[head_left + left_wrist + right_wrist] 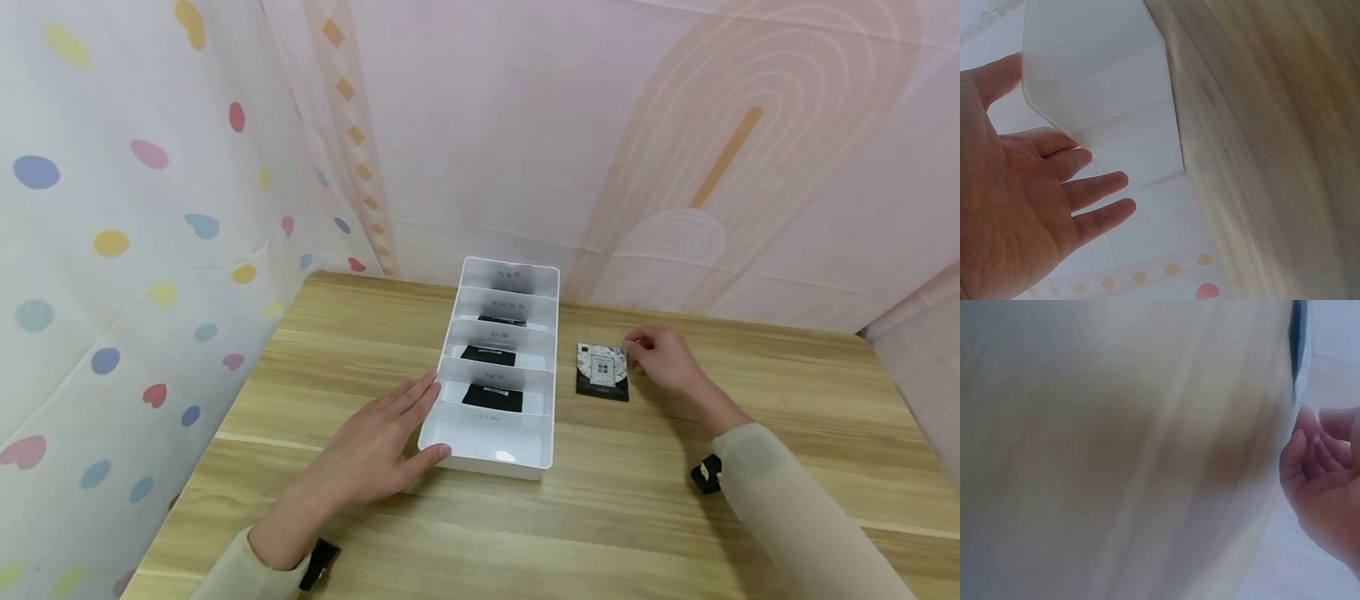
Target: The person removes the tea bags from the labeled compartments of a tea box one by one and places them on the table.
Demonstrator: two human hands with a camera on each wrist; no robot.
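Note:
A white plastic organizer box (486, 471) with several compartments in a row stands on the table. My left hand (382, 442) rests against its near left side, fingers straight and thumb by the front corner. In the left wrist view the palm of that hand (1029, 194) faces the camera, and the fingers touch the box wall (1104, 75). A flat sachet (602, 372), white-patterned above and black below, lies to the right of the box. With curled fingertips my right hand (663, 360) pinches its upper right corner. The right wrist view shows the sachet (1299, 356) edge-on.
Dark sachets (492, 397) lie inside several of the compartments; the nearest compartment (487, 437) shows a bare white floor. Printed labels mark the dividers. The wooden table (637, 517) meets a patterned cloth backdrop (465, 150) behind and at the left.

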